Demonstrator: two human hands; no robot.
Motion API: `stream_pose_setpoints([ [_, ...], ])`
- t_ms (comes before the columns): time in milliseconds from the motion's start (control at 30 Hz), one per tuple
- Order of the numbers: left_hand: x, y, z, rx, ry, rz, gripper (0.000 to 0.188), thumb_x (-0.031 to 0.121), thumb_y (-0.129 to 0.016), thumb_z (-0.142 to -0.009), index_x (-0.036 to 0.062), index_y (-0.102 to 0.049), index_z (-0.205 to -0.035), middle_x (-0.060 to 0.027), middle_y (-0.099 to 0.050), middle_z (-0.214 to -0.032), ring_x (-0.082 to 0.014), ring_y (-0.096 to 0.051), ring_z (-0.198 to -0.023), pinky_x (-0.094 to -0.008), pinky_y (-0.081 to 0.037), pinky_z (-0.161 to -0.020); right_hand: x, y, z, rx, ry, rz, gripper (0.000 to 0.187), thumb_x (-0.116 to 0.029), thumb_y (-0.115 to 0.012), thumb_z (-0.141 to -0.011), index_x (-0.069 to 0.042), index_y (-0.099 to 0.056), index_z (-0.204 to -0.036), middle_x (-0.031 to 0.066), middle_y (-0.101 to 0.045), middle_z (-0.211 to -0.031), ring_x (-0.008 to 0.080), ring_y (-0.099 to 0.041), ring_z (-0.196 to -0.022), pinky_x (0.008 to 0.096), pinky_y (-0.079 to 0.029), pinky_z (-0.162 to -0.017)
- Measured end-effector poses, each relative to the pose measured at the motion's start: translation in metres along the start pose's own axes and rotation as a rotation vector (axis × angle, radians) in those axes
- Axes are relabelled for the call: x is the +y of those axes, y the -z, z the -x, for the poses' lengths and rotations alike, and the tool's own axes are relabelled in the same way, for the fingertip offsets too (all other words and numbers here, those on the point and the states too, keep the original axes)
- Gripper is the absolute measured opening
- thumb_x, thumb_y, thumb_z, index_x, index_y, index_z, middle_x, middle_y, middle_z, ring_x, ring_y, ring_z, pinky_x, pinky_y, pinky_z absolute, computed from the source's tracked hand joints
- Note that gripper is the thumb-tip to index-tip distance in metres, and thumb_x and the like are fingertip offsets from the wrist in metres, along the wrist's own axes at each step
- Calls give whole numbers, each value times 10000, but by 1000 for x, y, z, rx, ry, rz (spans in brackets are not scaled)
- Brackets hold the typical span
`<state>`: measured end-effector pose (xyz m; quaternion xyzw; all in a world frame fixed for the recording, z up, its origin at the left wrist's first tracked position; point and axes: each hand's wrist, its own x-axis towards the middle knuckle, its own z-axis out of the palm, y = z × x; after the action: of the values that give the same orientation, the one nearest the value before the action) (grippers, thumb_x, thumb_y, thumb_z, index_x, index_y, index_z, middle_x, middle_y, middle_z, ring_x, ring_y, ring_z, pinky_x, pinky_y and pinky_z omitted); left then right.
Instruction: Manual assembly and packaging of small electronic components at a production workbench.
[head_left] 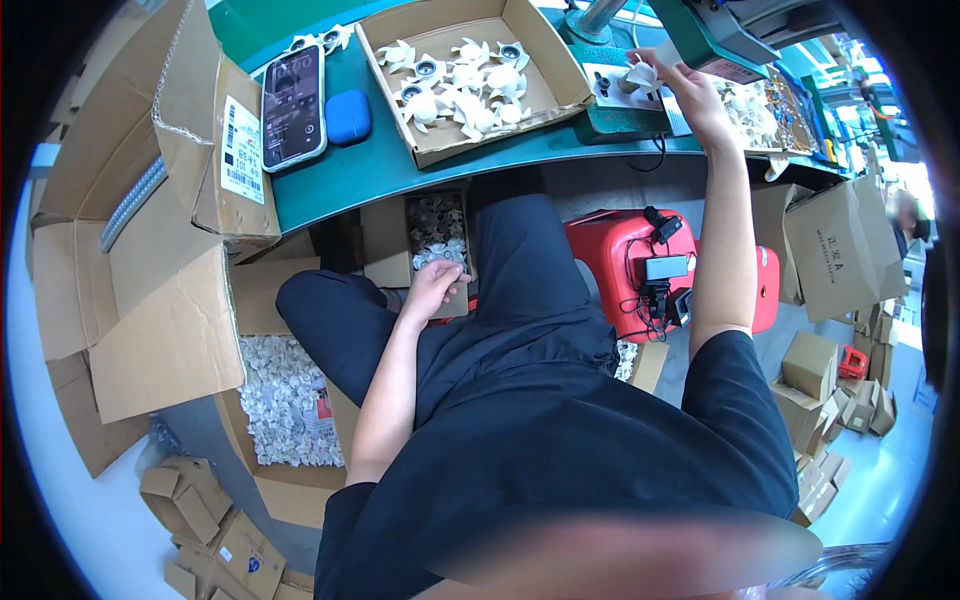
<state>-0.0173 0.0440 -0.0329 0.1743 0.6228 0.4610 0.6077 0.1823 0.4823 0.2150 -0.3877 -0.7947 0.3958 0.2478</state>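
Observation:
My right hand (698, 98) reaches to the back of the bench, its fingers closed on a small white fan impeller (642, 76). The impeller is at the metal fixture block (608, 84) on the green base of a bench machine (715, 45). My left hand (436, 288) is down over my lap, its thumb and fingers pinched together; whatever they hold, if anything, is too small to make out. Just beyond it is an open carton of small whitish parts (437, 222). A shallow cardboard tray (440, 155) on the bench holds several white impellers (465, 95).
A phone (293, 108) and a blue case (348, 117) lie left of the tray. Open cartons (165, 320) crowd the left side. Under the bench is a red case (610, 260) with black cables and adapters on it. More white impellers (748, 112) lie right of the machine.

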Motion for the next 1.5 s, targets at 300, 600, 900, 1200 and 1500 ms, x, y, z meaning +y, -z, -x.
stream_pose_setpoints([
  [300,-18,5,-8,45,-88,50,346,253,-672,-970,-5,-584,-1184,-95,-722,-1075,-78,-592,-789,-227,-461,-649,45,-10,-42,241,175,511,252,-167,-547,-914,26,-696,-980,199,-701,-967,337,-676,-901,435,-519,-811],
  [600,-6,3,3,24,-77,375,212,182,-666,-978,32,-592,-1109,-93,-703,-1030,-115,-608,-794,-263,-512,-712,-38,-35,50,81,366,-11,371,-101,-755,-832,-38,-692,-1193,122,-714,-1083,181,-650,-1050,309,-473,-943],
  [900,2,7,13,22,-74,567,145,191,-657,-992,82,-600,-1069,-42,-655,-953,-121,-631,-807,-267,-532,-721,-51,-87,86,629,626,129,360,-115,-766,-793,0,-683,-1123,157,-714,-1004,325,-678,-954,393,-516,-893],
  [1200,46,-14,46,-166,-321,802,206,218,-633,-1006,71,-589,-1145,-75,-672,-1019,-143,-641,-867,-299,-550,-788,-148,-135,127,99,861,116,453,-163,-757,-814,-55,-634,-1236,152,-629,-1150,336,-600,-1069,424,-468,-942],
  [1500,89,-45,64,-289,-454,730,197,117,-685,-961,25,-634,-1127,-97,-690,-1013,-158,-684,-825,-288,-582,-791,-93,-165,202,-568,574,-121,300,-143,-735,-875,-25,-696,-1148,125,-624,-1031,311,-637,-960,384,-521,-843],
])
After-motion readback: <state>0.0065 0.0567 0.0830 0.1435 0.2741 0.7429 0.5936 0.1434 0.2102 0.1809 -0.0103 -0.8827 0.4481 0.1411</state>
